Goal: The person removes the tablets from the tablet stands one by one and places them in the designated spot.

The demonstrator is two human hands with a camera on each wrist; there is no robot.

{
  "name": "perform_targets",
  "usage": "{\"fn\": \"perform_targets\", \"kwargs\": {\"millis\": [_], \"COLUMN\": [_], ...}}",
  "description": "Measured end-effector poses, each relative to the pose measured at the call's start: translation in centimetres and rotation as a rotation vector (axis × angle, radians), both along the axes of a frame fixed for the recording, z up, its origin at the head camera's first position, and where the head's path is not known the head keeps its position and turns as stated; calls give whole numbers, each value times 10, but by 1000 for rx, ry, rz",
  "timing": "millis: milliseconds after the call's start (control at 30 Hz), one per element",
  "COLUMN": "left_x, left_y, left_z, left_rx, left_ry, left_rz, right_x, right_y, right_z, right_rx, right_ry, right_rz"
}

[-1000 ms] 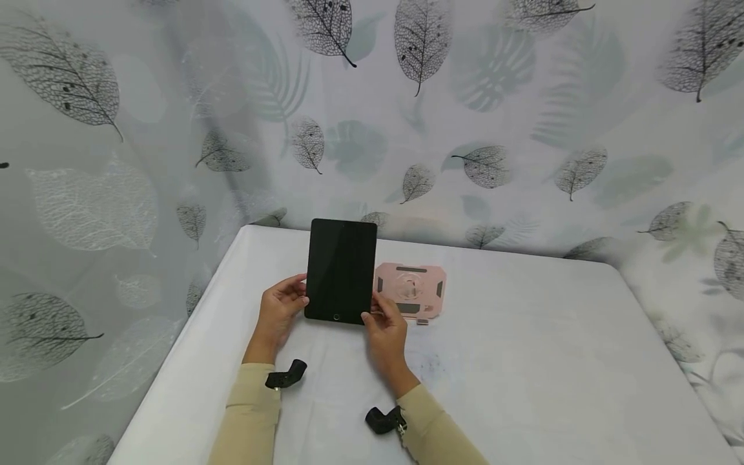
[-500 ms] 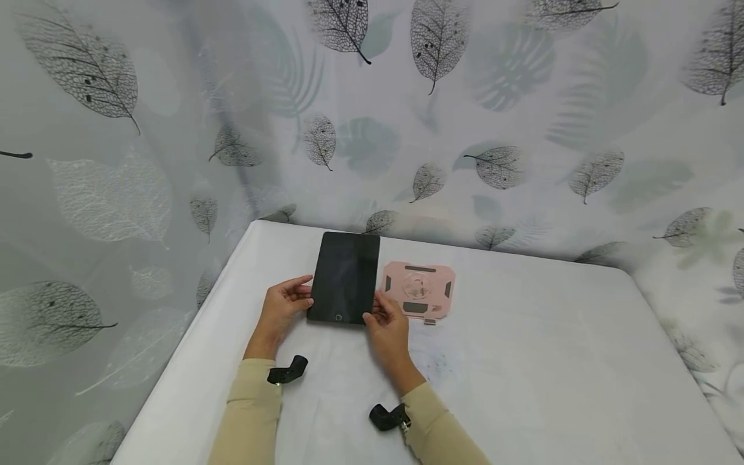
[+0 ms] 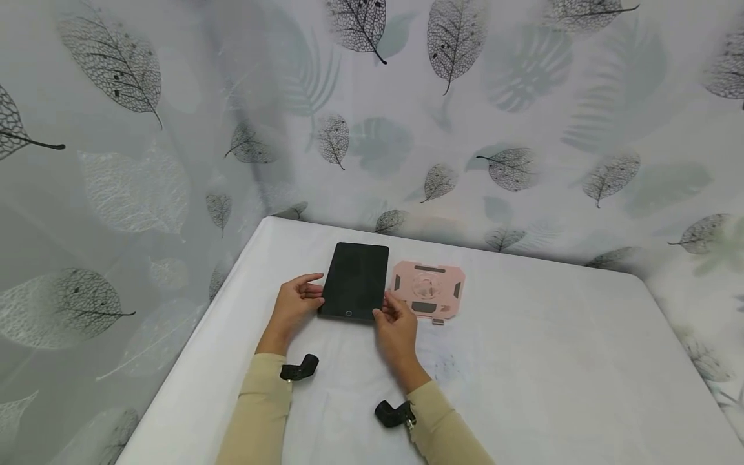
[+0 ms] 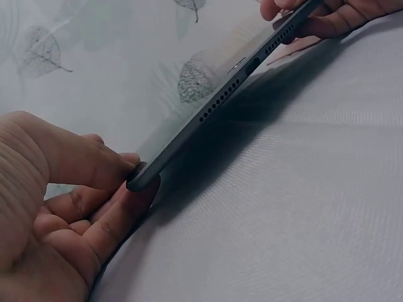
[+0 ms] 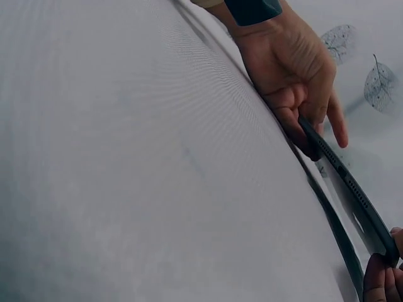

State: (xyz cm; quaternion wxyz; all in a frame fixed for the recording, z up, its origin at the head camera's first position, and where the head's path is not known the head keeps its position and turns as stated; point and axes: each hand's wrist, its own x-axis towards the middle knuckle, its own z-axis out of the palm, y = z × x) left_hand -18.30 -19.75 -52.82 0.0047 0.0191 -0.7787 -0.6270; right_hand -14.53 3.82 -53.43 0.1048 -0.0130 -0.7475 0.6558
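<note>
A dark tablet [image 3: 356, 281] lies screen up between both hands, its round home button toward the person. My left hand [image 3: 294, 303] pinches its left edge near the lower corner, thumb on top and fingers beneath. On the opposite edge my right hand [image 3: 398, 326] pinches the lower right corner. In the left wrist view the tablet's port edge [image 4: 220, 100] stands raised over the cloth, with a shadow under it. The right wrist view shows both hands at the two ends of that edge. A pink tablet case [image 3: 443, 290] lies flat just right of the tablet.
A white cloth covers the table [image 3: 552, 368], whose far edge meets a leaf-printed curtain [image 3: 465, 129]. The curtain also hangs along the left side. Black wrist camera mounts [image 3: 301, 368] sit at both sleeve cuffs.
The tablet, held more upright a second ago, has been tilted back and lowered toward the table. Both hands keep their hold on its edges. The head view has shifted slightly left.
</note>
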Motion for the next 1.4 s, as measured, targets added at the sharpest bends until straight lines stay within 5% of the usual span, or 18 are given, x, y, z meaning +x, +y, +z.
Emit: {"fn": "perform_targets", "kwargs": {"millis": [367,833,967,1400], "left_x": [0,10,10,14], "left_y": [7,4,7,15], "left_z": [4,17,21,27], "left_rx": [-14,-263,-313,-477], "left_ry": [-28,-68,-63,-33], "left_rz": [18,102,124,130], "right_x": [2,11,11,12], "right_y": [1,-14,-15,-21], "right_z": [-3,-3,-3,-2], "right_rx": [149,405,430,467], "right_ry": [-9,62,62,71], "right_rz": [-75,13,53,2]}}
